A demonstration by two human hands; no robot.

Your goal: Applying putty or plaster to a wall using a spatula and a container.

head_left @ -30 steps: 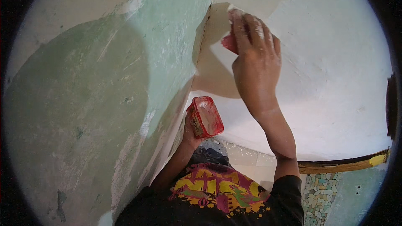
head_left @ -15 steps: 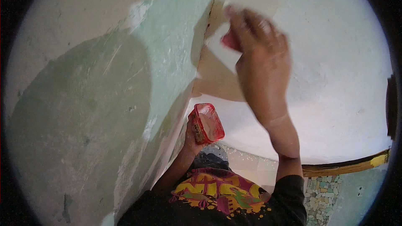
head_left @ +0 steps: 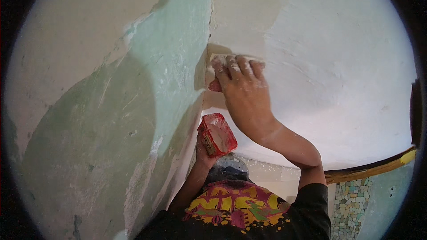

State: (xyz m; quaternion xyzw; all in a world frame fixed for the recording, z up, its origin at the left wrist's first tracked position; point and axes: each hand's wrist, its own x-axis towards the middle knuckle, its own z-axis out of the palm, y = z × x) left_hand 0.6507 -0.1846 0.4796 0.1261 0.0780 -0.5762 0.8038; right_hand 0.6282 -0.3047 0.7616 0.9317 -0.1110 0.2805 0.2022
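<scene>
My right hand is closed on a small flat scraper with a red part and a pale edge. The scraper rests against the white wall beside the cracked corner line, and white plaster coats my fingers. Lower down, my left hand grips a red rectangular plastic tub holding pale pinkish, powdery-looking paste.
A patchy green and beige wall meets the white one at the corner on the left. At lower right are a brown strip, pebble-patterned tiling and a pale green panel. Speckled pale tiles show behind my body.
My right hand and the scraper have come down the corner from high up to just above the tub. My left hand and the tub have shifted slightly lower.
</scene>
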